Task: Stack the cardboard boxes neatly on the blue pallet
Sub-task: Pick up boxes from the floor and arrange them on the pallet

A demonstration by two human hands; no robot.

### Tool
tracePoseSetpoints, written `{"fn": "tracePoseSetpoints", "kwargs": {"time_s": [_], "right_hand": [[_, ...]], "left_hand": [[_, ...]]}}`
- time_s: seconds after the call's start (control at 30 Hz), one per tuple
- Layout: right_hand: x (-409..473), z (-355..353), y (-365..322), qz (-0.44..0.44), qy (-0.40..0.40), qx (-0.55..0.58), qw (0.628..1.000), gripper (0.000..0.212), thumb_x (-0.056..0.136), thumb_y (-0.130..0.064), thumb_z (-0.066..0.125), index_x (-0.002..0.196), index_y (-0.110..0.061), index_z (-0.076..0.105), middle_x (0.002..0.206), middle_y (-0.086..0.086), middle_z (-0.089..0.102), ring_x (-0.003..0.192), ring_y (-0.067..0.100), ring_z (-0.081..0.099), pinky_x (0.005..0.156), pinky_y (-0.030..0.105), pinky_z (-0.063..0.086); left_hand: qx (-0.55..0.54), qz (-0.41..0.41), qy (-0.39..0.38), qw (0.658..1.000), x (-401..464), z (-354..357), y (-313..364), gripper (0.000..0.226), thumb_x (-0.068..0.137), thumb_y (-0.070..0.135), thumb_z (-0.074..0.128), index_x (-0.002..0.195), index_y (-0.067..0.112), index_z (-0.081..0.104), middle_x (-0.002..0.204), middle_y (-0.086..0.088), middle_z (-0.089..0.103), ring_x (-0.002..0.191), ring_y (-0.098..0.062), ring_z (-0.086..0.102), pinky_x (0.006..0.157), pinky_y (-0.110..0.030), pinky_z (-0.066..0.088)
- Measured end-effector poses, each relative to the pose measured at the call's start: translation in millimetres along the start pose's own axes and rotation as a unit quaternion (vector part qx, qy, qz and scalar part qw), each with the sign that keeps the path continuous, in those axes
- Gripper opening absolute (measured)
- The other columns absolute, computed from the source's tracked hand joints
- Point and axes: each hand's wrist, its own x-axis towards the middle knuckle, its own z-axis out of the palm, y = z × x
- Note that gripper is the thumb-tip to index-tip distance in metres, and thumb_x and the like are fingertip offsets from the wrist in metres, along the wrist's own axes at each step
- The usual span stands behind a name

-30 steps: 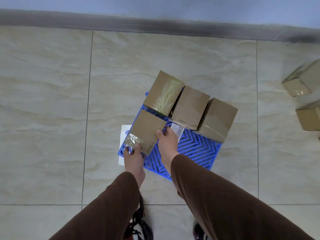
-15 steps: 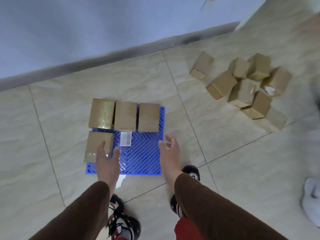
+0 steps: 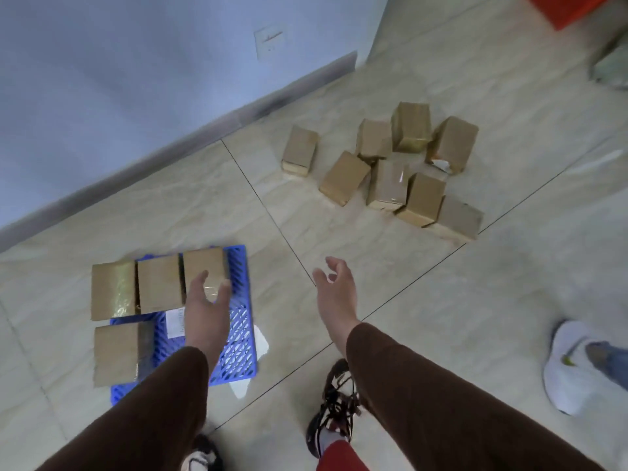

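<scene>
The blue pallet (image 3: 238,348) lies on the tiled floor at lower left. A row of three cardboard boxes (image 3: 158,283) sits along its far edge, and a fourth box (image 3: 115,353) lies at its near left corner. My left hand (image 3: 205,307) hovers above the pallet's right part, fingers apart and holding nothing. My right hand (image 3: 334,294) is over bare floor to the right of the pallet, also open and holding nothing. A loose pile of several cardboard boxes (image 3: 390,168) lies on the floor farther right.
A blue-grey wall with a dark baseboard (image 3: 217,127) runs behind the pallet. Another person's white shoe (image 3: 567,365) stands at the right. My own shoe (image 3: 334,402) is below my right hand. A white label (image 3: 175,322) lies on the pallet. A red object (image 3: 571,6) sits top right.
Both hands let go of the fourth box, which now rests on the pallet. The view swung right, bringing the loose pile into sight, and my right hand moved out toward it.
</scene>
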Motion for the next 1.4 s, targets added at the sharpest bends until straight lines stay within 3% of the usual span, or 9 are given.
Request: {"fn": "tracePoseSetpoints", "kwargs": {"time_s": [0.07,0.2,0.27,0.4,0.63,1.03,1.13,1.27,1.4], "right_hand": [[24,-27,-14,0.005,0.002,0.006,1.0,0.036,0.098,-0.031,0.058,0.133,-0.025,0.055,0.134,-0.012,0.056,0.123,0.01,0.053,0.097,0.027,0.043],[69,-64,-37,0.006,0.027,0.001,1.0,0.038,0.097,-0.033,0.059,0.134,-0.024,0.056,0.136,-0.008,0.057,0.115,0.009,0.054,0.1,0.03,0.043],[87,-76,-46,0.016,0.032,0.006,0.999,0.038,0.098,-0.034,0.058,0.135,-0.025,0.055,0.138,-0.008,0.056,0.113,0.007,0.052,0.098,0.029,0.042],[125,-92,-72,0.003,0.024,-0.01,1.0,0.039,0.099,-0.034,0.055,0.137,-0.025,0.053,0.14,-0.009,0.054,0.124,0.01,0.051,0.099,0.028,0.04],[201,-106,-129,-0.031,-0.01,-0.092,0.995,0.047,0.1,-0.035,0.053,0.145,-0.022,0.048,0.148,-0.003,0.05,0.131,0.014,0.048,0.112,0.041,0.04],[360,-85,-204,-0.087,-0.102,-0.194,0.972,0.05,0.103,-0.035,0.045,0.151,-0.022,0.042,0.154,0.0,0.044,0.142,0.02,0.04,0.118,0.044,0.033],[403,-70,-221,-0.126,-0.132,-0.244,0.952,0.053,0.106,-0.033,0.04,0.156,-0.022,0.034,0.163,0.001,0.033,0.15,0.02,0.028,0.123,0.043,0.023],[463,-32,-233,-0.178,-0.132,-0.338,0.915,0.058,0.108,-0.032,0.034,0.162,-0.018,0.018,0.171,0.003,0.008,0.156,0.021,0.007,0.126,0.035,0.007],[511,19,-228,-0.257,-0.132,-0.414,0.863,0.063,0.109,-0.036,0.029,0.163,-0.016,0.002,0.171,0.003,-0.005,0.157,0.022,-0.004,0.126,0.036,0.002]], "left_hand": [[0.013,-0.01,-0.012,1.0,-1,26,18,0.056,0.1,0.034,0.058,0.152,0.018,0.039,0.154,-0.009,0.045,0.14,-0.029,0.045,0.118,-0.046,0.034],[0.04,0.007,-0.033,0.999,10,76,54,0.058,0.101,0.034,0.057,0.152,0.012,0.04,0.154,-0.01,0.046,0.141,-0.027,0.043,0.117,-0.034,0.031],[0.042,0.006,-0.042,0.998,20,96,74,0.059,0.101,0.036,0.057,0.153,0.014,0.04,0.154,-0.008,0.046,0.142,-0.025,0.043,0.118,-0.037,0.032],[0.052,0.011,-0.054,0.997,50,126,116,0.057,0.101,0.038,0.055,0.152,0.016,0.04,0.155,-0.009,0.044,0.144,-0.025,0.04,0.119,-0.043,0.032],[0.108,0.042,-0.05,0.992,120,151,175,0.06,0.103,0.036,0.054,0.155,0.012,0.036,0.16,-0.007,0.038,0.148,-0.025,0.034,0.121,-0.04,0.027],[0.075,-0.075,0.034,0.994,205,212,204,0.062,0.102,0.041,0.052,0.156,0.015,0.034,0.159,-0.008,0.038,0.146,-0.028,0.037,0.12,-0.043,0.03],[0.019,-0.118,0.074,0.99,239,221,199,0.064,0.103,0.045,0.049,0.158,0.019,0.03,0.163,-0.005,0.032,0.148,-0.027,0.034,0.12,-0.047,0.031],[0.011,-0.142,0.131,0.981,289,235,178,0.071,0.105,0.041,0.044,0.163,0.018,0.01,0.171,-0.001,0.001,0.157,-0.02,0.011,0.125,-0.034,0.011],[0.062,-0.162,0.195,0.965,338,266,155,0.072,0.106,0.04,0.036,0.163,0.014,0.0,0.171,-0.009,-0.005,0.157,-0.027,0.002,0.125,-0.044,0.008]]}}
